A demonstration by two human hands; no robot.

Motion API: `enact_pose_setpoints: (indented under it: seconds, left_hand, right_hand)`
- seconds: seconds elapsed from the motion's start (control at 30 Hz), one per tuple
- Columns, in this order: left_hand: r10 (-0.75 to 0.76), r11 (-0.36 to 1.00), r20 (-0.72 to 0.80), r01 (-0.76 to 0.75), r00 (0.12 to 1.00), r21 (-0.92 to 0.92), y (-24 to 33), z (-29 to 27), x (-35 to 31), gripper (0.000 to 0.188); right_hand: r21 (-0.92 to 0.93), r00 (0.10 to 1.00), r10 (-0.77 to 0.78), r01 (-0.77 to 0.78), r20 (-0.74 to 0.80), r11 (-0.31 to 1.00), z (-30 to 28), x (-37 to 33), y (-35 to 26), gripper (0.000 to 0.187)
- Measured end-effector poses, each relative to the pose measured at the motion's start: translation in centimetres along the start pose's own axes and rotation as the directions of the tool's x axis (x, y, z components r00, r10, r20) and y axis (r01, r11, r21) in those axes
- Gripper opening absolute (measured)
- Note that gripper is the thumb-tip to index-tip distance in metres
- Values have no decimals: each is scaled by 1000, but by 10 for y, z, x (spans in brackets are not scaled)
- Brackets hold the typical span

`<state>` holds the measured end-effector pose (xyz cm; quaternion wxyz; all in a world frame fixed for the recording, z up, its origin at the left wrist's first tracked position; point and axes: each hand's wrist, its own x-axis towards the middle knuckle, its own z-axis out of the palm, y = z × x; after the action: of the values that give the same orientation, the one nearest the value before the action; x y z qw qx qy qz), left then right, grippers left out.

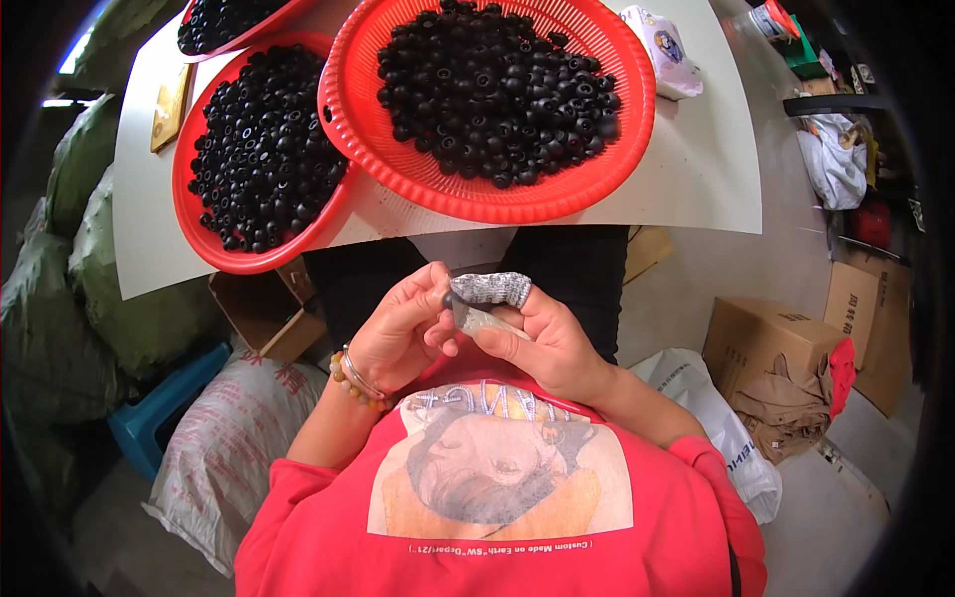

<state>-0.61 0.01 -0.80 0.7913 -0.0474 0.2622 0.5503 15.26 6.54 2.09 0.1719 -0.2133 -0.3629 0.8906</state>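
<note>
Above my lap, my left hand (403,320) pinches a small round black piece (451,299) between thumb and fingertips. Facing it, my right hand (549,343) is closed, its thumb pressed toward the forefinger. A grey knitted finger cover (492,289) wraps that forefinger. Under it, a pale and dark thing (481,320) shows between thumb and fingers, too small and covered to name. Just beyond my hands, a large red plastic basket (497,206) holds many round black pieces with holes. Left of it, a red basin (231,261) is full of similar pieces.
Another red basin (274,30) of black pieces stands at the far left of the white table (696,189). A wooden block (171,107) and a tissue pack (665,55) lie there. Sacks (224,448), a blue stool (164,408) and cardboard boxes (766,343) surround me on the floor.
</note>
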Motion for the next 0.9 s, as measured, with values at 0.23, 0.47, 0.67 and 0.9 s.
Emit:
enact_pose_setpoints:
  seconds: [0.23, 0.47, 0.67, 0.9]
  left_hand:
    - [-45, 993, 73, 53, 996, -103, -1, -3, 1, 9]
    - [88, 995, 177, -79, 980, -54, 0, -4, 1, 10]
    - [203, 970, 113, -216, 973, 115, 1, -1, -4, 15]
    - [302, 897, 74, -310, 950, 316, 1, -1, -7, 20]
  right_hand:
    - [-55, 999, -24, 26, 43, 998, -2, 0, -5, 27]
    - [63, 997, 57, -54, -54, 997, -1, -3, -11, 34]
    - [33, 997, 83, -83, 4, 996, -1, -4, -11, 40]
    - [-3, 1000, 29, -29, -11, 1000, 1, -3, -5, 43]
